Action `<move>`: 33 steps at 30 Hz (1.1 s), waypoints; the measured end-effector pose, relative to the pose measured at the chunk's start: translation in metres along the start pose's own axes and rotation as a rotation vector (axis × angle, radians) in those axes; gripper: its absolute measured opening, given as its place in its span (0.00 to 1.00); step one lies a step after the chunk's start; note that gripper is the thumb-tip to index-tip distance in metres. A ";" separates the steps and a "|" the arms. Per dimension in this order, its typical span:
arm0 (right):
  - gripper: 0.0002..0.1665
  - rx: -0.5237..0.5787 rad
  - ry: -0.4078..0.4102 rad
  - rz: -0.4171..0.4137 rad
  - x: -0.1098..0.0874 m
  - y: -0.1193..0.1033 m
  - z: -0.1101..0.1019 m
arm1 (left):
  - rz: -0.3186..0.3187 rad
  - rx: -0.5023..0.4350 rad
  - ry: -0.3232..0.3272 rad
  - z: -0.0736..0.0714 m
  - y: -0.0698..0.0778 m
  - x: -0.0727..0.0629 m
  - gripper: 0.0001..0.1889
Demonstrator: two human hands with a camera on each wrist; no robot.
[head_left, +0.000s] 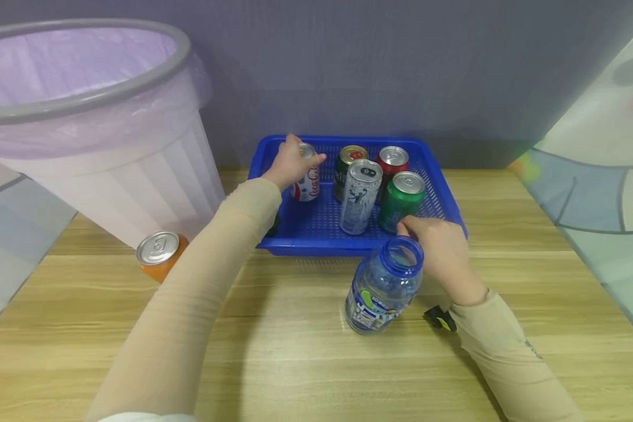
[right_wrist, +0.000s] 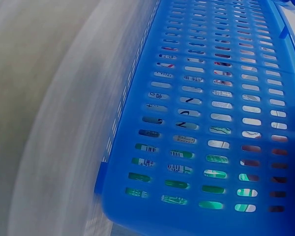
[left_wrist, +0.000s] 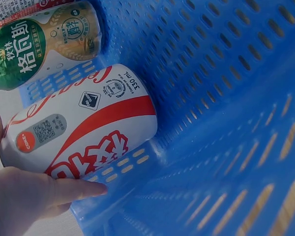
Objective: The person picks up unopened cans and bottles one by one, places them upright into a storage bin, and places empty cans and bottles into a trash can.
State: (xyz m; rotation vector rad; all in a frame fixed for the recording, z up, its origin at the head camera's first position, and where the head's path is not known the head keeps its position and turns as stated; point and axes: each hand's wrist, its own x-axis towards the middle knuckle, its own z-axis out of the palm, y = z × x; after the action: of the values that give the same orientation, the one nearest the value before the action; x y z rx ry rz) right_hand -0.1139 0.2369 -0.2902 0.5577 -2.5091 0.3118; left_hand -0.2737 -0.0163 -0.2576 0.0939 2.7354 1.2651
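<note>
grey backdrop (head_left: 348,88) rises behind a wood-grained table (head_left: 295,375). at far left stands a tall white bin (head_left: 137,170), its pale purple liner (head_left: 111,64) folded over the rim, probably to keep the bag from slipping in. just beside the bin, an orange can (head_left: 158,250) is partly hidden by the left sleeve (head_left: 200,293).

next comes the blue basket (head_left: 316,246), and the left hand (head_left: 290,166) reaches down into its left part. thumb and fingers are parted only about as wide as the coca-cola can (head_left: 307,186) and pinch it near its top; the walls likely make this reach from above the easy one. the can is upright in the basket, directly below the palm and between the digits; whether its base touches the basket floor i cannot tell.

to its right, apart from it, four more cans stand close together: a dark can with a gold top (head_left: 352,153), a tall silver can (head_left: 360,199), a red can (head_left: 394,156) and a green can (head_left: 402,202). upright inside the walls, they seem unlikely to roll away.

in front of the basket stands a clear jar (head_left: 382,293), uncapped, mouth up. just right of that mouth is the right hand (head_left: 443,249), fingers bent at the basket's near right corner, perhaps to steady it; its fingertips are hidden, so i cannot tell if it grips the rim.
</note>
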 end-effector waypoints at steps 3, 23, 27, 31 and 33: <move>0.11 -0.004 -0.006 0.001 0.000 0.000 0.000 | 0.005 0.020 -0.016 0.000 0.000 0.000 0.37; 0.12 -0.003 -0.011 0.005 0.002 0.000 0.000 | 0.034 0.048 -0.045 -0.002 0.000 0.002 0.38; 0.12 -0.002 -0.011 0.008 0.002 0.001 0.000 | 0.046 0.060 -0.039 -0.003 0.000 0.003 0.40; 0.12 -0.003 -0.016 0.007 0.002 0.001 0.001 | 0.059 0.058 -0.027 -0.004 0.001 0.002 0.39; 0.12 -0.001 -0.019 0.008 0.002 0.000 0.000 | 0.056 0.052 -0.028 -0.005 0.001 0.002 0.40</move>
State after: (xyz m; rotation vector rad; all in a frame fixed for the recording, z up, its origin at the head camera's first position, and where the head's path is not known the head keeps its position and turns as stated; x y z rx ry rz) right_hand -0.1160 0.2362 -0.2890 0.5523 -2.5308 0.3094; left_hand -0.2764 -0.0191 -0.2543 0.1937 2.7600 1.1975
